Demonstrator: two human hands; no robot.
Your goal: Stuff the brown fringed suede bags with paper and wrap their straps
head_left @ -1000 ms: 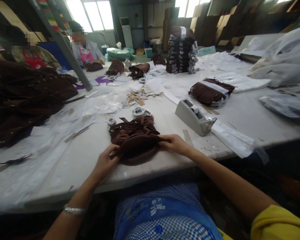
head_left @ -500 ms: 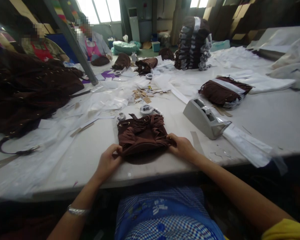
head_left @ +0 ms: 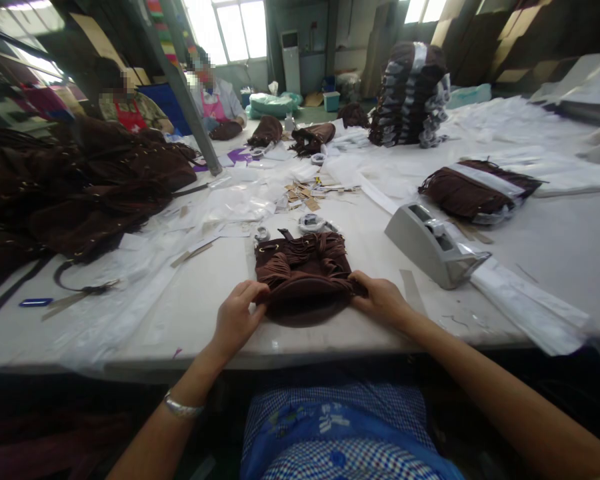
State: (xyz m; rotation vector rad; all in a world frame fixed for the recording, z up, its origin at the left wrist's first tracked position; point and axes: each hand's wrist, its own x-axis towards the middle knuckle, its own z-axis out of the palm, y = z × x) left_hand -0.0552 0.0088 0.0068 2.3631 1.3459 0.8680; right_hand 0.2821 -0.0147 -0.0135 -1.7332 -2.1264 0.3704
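Observation:
A small brown fringed suede bag lies on the white table near its front edge, straight ahead of me. My left hand pinches the bag's lower left corner. My right hand grips its lower right edge, fingers curled over the fringe. The bag's rounded bottom sticks out toward me between the two hands. A silver bracelet sits on my left wrist.
A grey tape dispenser stands to the right. A wrapped brown bag lies behind it, and a tall stack of wrapped bags beyond. A heap of brown bags fills the left. Plastic sheets and paper tags litter the middle. Two people sit at the far side.
The fringe side of the bag has been folded down toward me over its rounded bottom. Both hands stayed on its lower corners while the view shifted slightly.

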